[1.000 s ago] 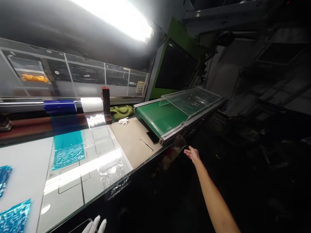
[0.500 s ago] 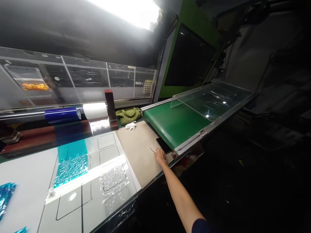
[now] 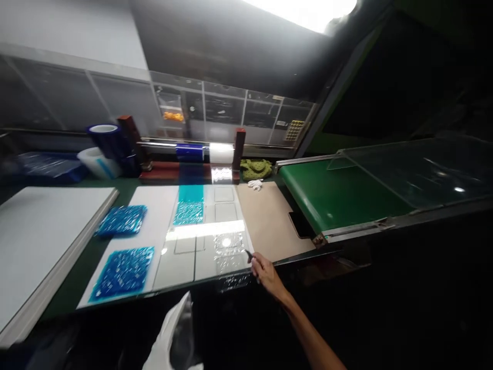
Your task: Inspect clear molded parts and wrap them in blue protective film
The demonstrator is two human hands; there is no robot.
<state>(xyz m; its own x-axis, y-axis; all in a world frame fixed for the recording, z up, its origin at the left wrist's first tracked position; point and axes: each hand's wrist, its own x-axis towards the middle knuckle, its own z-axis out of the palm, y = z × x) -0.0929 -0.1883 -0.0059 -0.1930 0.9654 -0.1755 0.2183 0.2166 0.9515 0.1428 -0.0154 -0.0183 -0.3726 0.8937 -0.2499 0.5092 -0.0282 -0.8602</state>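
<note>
My right hand (image 3: 265,275) is closed around a small pointed tool that looks like a craft knife (image 3: 249,255), its dark tip aimed up and left. It hovers over the front right corner of the glass plate (image 3: 206,259), which has dark rectangles marked on it. Crinkled clear film (image 3: 229,245) lies on the plate near the hand. Teal film (image 3: 191,198) runs onto the plate from a blue roll (image 3: 190,152), beside a white roll (image 3: 221,153). My left hand is not in view.
Stacks of blue film pieces (image 3: 121,272) lie on the left of the table. A thick white board (image 3: 50,231) is farther left. Right of the plate are a brown sheet (image 3: 265,221), a phone (image 3: 301,226) and a green conveyor belt (image 3: 342,200). A white bag-like thing (image 3: 165,334) is in front.
The view has swung left. My right hand has moved from beside the phone on the brown sheet, left to the plate's front right corner, still holding the knife-like tool.
</note>
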